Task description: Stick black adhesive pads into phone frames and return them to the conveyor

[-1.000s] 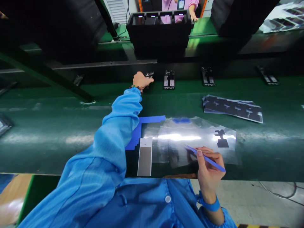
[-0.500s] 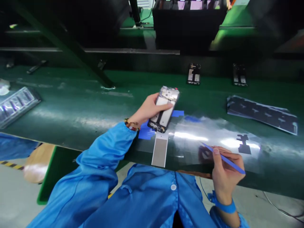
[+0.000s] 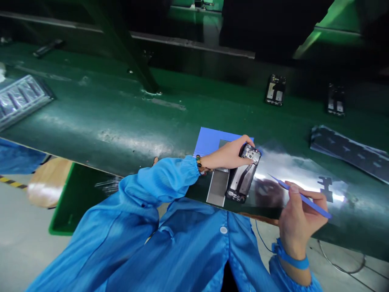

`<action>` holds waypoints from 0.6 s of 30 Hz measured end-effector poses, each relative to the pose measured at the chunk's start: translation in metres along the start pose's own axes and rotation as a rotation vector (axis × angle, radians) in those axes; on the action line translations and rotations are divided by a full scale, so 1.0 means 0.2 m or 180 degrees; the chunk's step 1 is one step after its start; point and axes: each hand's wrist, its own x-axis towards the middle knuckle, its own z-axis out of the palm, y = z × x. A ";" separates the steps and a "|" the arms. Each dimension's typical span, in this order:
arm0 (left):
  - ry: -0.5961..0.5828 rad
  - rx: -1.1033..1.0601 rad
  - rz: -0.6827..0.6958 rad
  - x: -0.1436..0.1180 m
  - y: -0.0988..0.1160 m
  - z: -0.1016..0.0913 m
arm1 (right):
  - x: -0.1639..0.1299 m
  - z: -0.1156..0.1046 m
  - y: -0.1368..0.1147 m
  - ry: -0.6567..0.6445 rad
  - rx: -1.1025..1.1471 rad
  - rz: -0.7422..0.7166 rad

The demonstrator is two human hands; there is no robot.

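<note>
My left hand (image 3: 232, 156) is closed around the upper part of an opened phone (image 3: 243, 180), its inner parts facing up. The phone is tilted slightly beside a grey-and-white strip (image 3: 217, 188); whether it rests on the bench I cannot tell. A blue sheet (image 3: 209, 140) lies beyond, partly under my left wrist. My right hand (image 3: 300, 215) pinches blue tweezers (image 3: 313, 206), their point aimed left at the phone but apart from it. Under the tip lies a clear film (image 3: 273, 166). It carries a black cut-out piece (image 3: 326, 188) on its right side.
Two more opened phones (image 3: 275, 90) stand out at the back right of the green bench (image 3: 121, 121). Dark sheets (image 3: 349, 152) are stacked on the right. A clear tray (image 3: 22, 99) sits far left, near a slanting post (image 3: 133, 56). Below the edge is a green bin (image 3: 82, 194).
My left hand has brought the phone toward me and right, off the strip to beside it. More of the blue sheet shows. My right hand still holds the tweezers; the view has shifted.
</note>
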 end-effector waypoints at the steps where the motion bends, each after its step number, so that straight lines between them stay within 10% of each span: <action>1: 0.0027 0.0097 -0.0064 0.00 0.00 0.00 | 0.00 0.02 -0.02 -0.0041 0.0029 -0.0009; 12: -0.0149 0.2177 0.1050 -0.02 -0.03 -0.23 | -0.20 0.32 -0.08 -0.1792 -0.0439 0.0336; 18: -0.0282 0.2552 0.1444 -0.05 -0.09 -0.30 | -0.23 0.45 -0.03 -0.2095 -0.0717 0.0095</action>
